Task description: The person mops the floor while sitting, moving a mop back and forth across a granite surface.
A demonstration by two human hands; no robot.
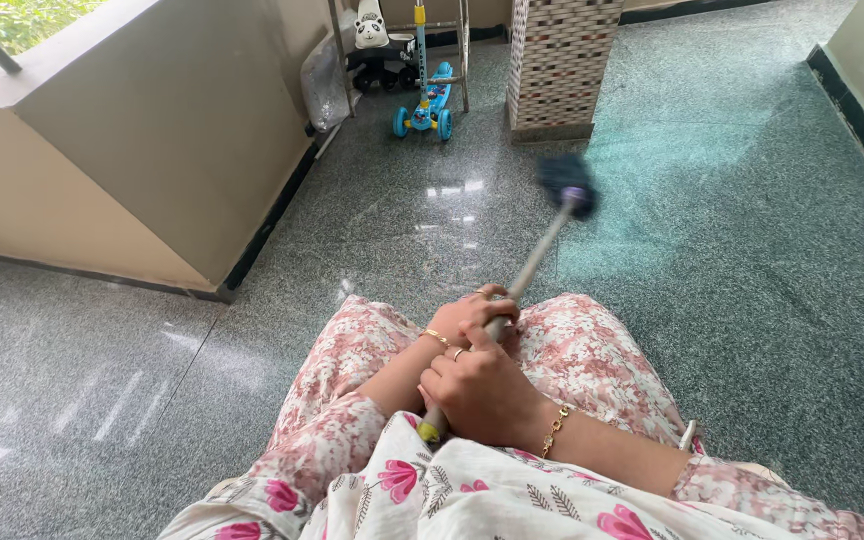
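Both hands, left hand (472, 318) and right hand (480, 392), are grasping the mop handle (534, 262). The mop head (566, 184) is sweeping the far floor (732, 250); wet streaks are showing there, while the near left floor is appearing dry.

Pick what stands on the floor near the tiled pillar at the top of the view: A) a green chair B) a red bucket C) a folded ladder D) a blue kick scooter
D: a blue kick scooter stands left of the tiled pillar, beyond the mop both hands hold.
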